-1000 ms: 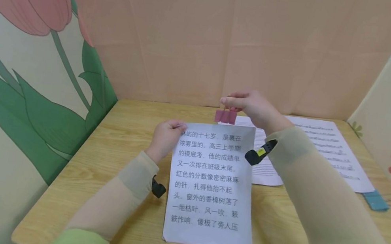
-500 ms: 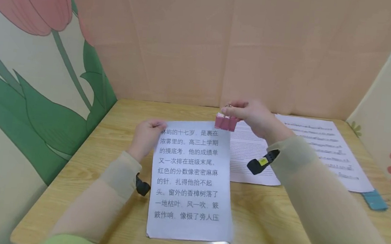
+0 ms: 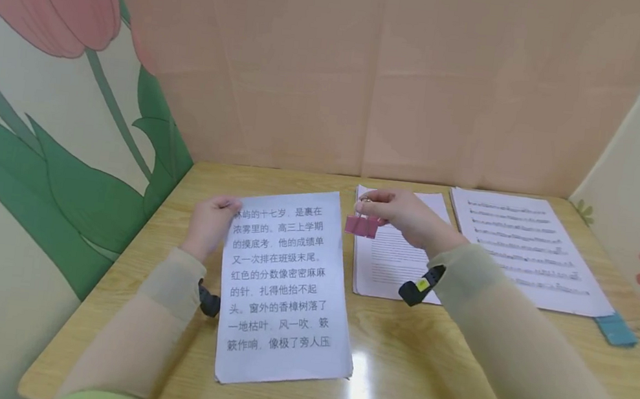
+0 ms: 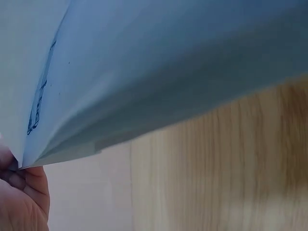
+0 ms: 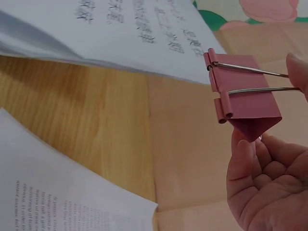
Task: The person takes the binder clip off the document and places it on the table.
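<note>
My left hand (image 3: 209, 223) pinches the upper left corner of a stack of sheets (image 3: 283, 293) with large Chinese print, tilted above the table. In the left wrist view several layers of that stack fan apart near the fingers (image 4: 36, 185). My right hand (image 3: 411, 219) grips a pink binder clip (image 3: 361, 226) by its wire handles. The right wrist view shows the clip (image 5: 245, 89) apart from the printed stack, with no paper in it. Under the right hand lies a stack of small-print sheets (image 3: 389, 265).
To the right lies a stack of sheet music (image 3: 531, 248), with a blue binder clip (image 3: 615, 329) at its lower right corner. Everything rests on or above a wooden table (image 3: 425, 373). A peach backdrop (image 3: 368, 74) rises behind it.
My left hand has carried the large-print stack leftward, off the small-print sheets. The right hand has come lower with the pink binder clip, which now hangs to the right of the stack.
</note>
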Tool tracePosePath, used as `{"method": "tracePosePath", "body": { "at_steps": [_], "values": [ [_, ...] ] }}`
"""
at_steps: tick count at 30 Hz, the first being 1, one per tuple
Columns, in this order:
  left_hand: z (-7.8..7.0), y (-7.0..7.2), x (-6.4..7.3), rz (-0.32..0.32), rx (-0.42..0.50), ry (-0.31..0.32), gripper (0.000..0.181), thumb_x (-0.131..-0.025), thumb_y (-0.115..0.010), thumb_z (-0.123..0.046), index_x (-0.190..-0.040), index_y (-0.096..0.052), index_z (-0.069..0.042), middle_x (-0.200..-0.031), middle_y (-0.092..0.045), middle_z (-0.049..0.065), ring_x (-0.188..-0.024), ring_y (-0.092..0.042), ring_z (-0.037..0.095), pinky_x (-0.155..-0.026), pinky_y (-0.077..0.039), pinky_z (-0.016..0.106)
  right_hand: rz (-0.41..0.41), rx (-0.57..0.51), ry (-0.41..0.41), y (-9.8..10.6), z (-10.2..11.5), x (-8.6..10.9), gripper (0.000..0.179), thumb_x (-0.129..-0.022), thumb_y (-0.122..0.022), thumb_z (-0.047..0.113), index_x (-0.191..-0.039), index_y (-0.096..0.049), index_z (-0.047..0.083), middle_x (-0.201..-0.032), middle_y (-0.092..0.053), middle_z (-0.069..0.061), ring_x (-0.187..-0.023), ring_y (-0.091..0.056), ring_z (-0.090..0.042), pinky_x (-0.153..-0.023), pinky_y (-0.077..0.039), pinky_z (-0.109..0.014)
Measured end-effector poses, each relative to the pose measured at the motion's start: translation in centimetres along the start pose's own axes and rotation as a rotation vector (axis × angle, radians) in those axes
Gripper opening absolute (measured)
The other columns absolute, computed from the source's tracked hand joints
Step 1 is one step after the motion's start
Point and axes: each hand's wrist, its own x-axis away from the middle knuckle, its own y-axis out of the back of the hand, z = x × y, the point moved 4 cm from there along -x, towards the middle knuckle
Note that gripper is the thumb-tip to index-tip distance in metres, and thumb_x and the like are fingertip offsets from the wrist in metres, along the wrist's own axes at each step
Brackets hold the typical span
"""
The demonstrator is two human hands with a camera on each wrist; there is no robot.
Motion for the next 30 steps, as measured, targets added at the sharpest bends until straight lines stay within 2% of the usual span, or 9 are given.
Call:
{"method": "tracePosePath", "body": {
  "at_steps": [10,16,22,27,30],
  "values": [
    [1.6,2.0,-0.6,-0.029,-0.035,0.055,0.031,-0.099,-0.054,-0.03,-0.121,-0.066,-0.012,-0.116,-0.062,0.008,-0.109,-0.053,0.025,-0.098,-0.04,0.042,0.036,0.078,-0.039,-1.7,-3.3,-1.2,0.061,-0.088,-0.07,0.035,-0.134,-0.05,-0.001,-0.131,-0.056,-0.015,-0.114,-0.052,-0.028,-0.093,-0.046,-0.041],
    [2.3,2.8,-1.2,-0.019,-0.047,0.07,0.035,-0.1,-0.052,-0.035,-0.124,-0.064,-0.014,-0.111,-0.063,0.008,-0.099,-0.055,0.024,-0.088,-0.043,0.036,0.067,0.115,-0.088,-3.2,-5.1,-2.0,0.071,-0.084,-0.072,0.042,-0.137,-0.048,0.001,-0.136,-0.052,-0.014,-0.113,-0.053,-0.028,-0.095,-0.045,-0.042],
    [3.1,3.4,-1.8,-0.027,-0.051,0.089,0.037,-0.1,-0.051,-0.038,-0.126,-0.063,-0.014,-0.11,-0.063,0.008,-0.096,-0.056,0.024,-0.084,-0.043,0.034,0.091,0.159,-0.111,-5.0,-6.4,-2.7,0.068,-0.084,-0.072,0.041,-0.136,-0.05,0.002,-0.136,-0.052,-0.014,-0.111,-0.056,-0.028,-0.099,-0.042,-0.045],
    [3.7,3.7,-2.0,-0.031,-0.052,0.12,0.039,-0.1,-0.05,-0.038,-0.13,-0.06,-0.014,-0.115,-0.061,0.008,-0.104,-0.053,0.025,-0.093,-0.041,0.039,0.097,0.186,-0.127,-6.1,-7.4,-3.2,0.071,-0.082,-0.073,0.042,-0.136,-0.051,0.002,-0.138,-0.051,-0.014,-0.122,-0.049,-0.029,-0.106,-0.034,-0.048],
    [4.1,3.8,-2.2,-0.032,-0.048,0.133,0.039,-0.1,-0.05,-0.036,-0.13,-0.06,-0.014,-0.121,-0.059,0.008,-0.11,-0.051,0.025,-0.1,-0.038,0.042,0.116,0.178,-0.128,-6.8,-7.7,-3.5,0.072,-0.082,-0.074,0.042,-0.136,-0.05,0.002,-0.136,-0.052,-0.014,-0.12,-0.051,-0.029,-0.104,-0.036,-0.047]
  ]
}}
